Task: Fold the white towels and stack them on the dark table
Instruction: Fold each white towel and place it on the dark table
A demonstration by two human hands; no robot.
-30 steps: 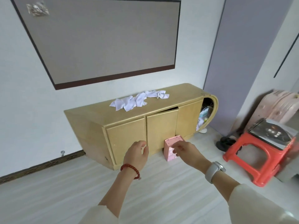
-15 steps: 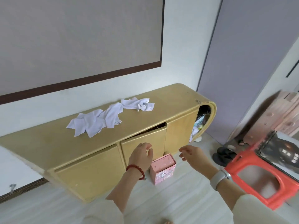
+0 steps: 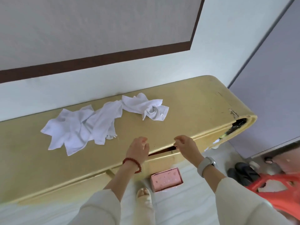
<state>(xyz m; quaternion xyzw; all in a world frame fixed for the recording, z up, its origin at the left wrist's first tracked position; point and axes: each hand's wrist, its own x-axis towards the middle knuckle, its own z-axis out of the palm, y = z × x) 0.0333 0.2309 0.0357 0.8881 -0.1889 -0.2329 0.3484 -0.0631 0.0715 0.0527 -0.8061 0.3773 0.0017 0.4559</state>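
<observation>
- Over the front edge of the yellow cabinet [image 3: 186, 101], the fingers [image 3: 143, 141] of the left hand [image 3: 138, 150] are hanging loosely curled and gripping nothing; the right hand [image 3: 186, 146], just beside it, is doing the same, its fingertips [image 3: 177, 142] bent downward above a dark gap in the cabinet front.
- A red bead bracelet [image 3: 132, 164] is sitting on the left wrist and a pale watch [image 3: 206, 164] on the right, with light sleeves behind both.
- The white towels [image 3: 84, 127] are lying crumpled and unfolded in a loose trail along the cabinet top, the largest heap to the left of the hands and a smaller twisted one [image 3: 146, 108] further back; neither hand is touching them.
- No folding looks begun, and no dark table is showing in this view, so where the stack should go cannot be told.
- The towels are overlapping one another, so pulling at one is likely to be dragging a neighbour with it, perhaps off the edge to the floor.
- A pink box [image 3: 166, 179] is standing on the pale floor close to a foot [image 3: 143, 194], so stepping forward without looking is risking a kick.
- A red stool [image 3: 279, 190] and dark shoes [image 3: 243, 171] are sitting to the right, and a grey panel with a brown border [image 3: 97, 59] is hanging on the white wall above.
</observation>
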